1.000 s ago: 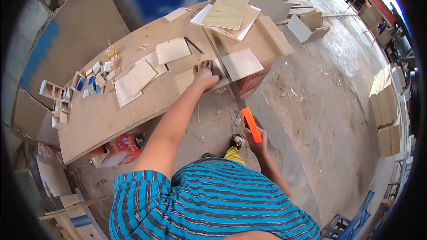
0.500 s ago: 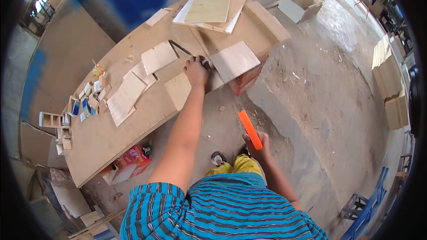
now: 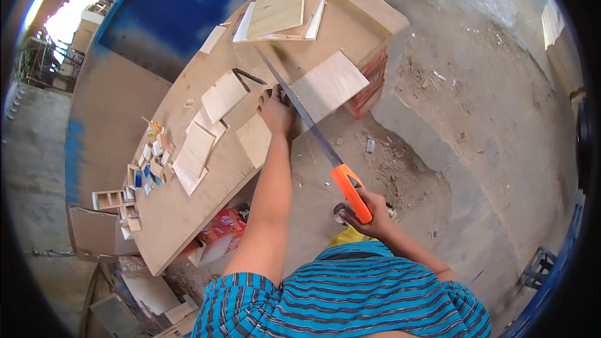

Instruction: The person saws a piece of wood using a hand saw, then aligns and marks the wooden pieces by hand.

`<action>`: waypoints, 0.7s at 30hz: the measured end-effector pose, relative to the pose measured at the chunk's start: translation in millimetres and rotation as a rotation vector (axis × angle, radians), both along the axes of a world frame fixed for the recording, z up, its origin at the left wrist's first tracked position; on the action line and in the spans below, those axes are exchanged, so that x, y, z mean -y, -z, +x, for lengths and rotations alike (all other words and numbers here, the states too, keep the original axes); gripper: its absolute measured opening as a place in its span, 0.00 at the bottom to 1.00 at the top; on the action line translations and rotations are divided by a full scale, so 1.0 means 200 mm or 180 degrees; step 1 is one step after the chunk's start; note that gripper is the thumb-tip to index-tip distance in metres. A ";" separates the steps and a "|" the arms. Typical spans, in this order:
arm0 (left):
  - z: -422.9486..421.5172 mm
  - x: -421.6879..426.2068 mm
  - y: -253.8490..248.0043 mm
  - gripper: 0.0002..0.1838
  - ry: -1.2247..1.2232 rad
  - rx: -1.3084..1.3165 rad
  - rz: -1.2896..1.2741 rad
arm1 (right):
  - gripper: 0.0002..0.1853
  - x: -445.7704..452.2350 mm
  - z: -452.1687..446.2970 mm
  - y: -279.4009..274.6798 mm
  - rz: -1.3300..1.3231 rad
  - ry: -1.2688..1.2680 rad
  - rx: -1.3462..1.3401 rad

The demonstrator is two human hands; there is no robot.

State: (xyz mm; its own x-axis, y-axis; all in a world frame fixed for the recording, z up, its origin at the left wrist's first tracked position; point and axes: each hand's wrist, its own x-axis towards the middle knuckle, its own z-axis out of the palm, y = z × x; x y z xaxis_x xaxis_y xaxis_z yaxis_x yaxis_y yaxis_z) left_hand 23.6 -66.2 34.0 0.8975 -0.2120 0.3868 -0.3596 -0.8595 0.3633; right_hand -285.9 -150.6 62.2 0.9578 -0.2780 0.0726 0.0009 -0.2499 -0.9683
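A handsaw (image 3: 316, 134) with an orange handle is in my right hand (image 3: 372, 213), whose fingers are wrapped round the grip. Its long dark blade slants up and left over the workbench (image 3: 181, 231), passing along the left edge of a pale wooden board (image 3: 332, 84). My left hand (image 3: 276, 114) is on the bench just left of the blade, fingers curled over something dark at the board's edge that I cannot make out. Beyond it lies a thin black angled piece (image 3: 249, 77) against a pale wood panel (image 3: 224, 97).
Stacked panels (image 3: 275, 6) lie at the bench's far end. Small wood offcuts (image 3: 150, 163) are heaped at its left, near more loose boards (image 3: 194, 156). A red box (image 3: 222, 231) stands beneath the bench. Debris litters the floor (image 3: 494, 150) at the right.
The saw's blade has swung into view and now lies across the bench beside my left hand. My left hand stays by the board's edge. The view has shifted slightly.
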 end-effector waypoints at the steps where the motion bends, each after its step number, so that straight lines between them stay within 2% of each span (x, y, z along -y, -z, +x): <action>1: 0.00 0.00 -0.01 0.13 -0.0011 -0.0054 0.0053 | 0.12 0.02 -0.01 -0.03 0.0127 0.0038 0.0196; 3: -0.01 0.01 -0.03 0.14 -0.0044 -0.0169 0.0152 | 0.14 0.02 -0.02 -0.06 0.0258 0.0154 0.0498; 6: 0.01 0.00 0.02 0.14 0.0063 0.0034 0.0070 | 0.13 0.03 0.00 -0.02 -0.0190 -0.0073 0.0073; 11: 0.05 0.00 0.06 0.15 0.0357 0.0133 -0.0037 | 0.09 0.01 0.04 -0.09 -0.0626 0.0090 0.0131; 18: 0.05 0.03 0.02 0.12 0.0217 0.0091 -0.0196 | 0.10 0.11 0.09 -0.12 -0.0113 0.0274 -0.0495; 21: 0.07 0.01 0.05 0.10 0.0222 0.0055 -0.0590 | 0.11 0.12 0.09 -0.13 -0.0031 0.0331 -0.0317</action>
State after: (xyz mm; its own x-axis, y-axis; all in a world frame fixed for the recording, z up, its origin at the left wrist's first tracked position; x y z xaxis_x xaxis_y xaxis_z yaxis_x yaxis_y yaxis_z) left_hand 38.5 -69.0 24.4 0.8760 -0.1971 0.4402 -0.4234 -0.7512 0.5064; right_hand -267.9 -174.1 88.9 0.9265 -0.3758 -0.0183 -0.1216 -0.2530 -0.9598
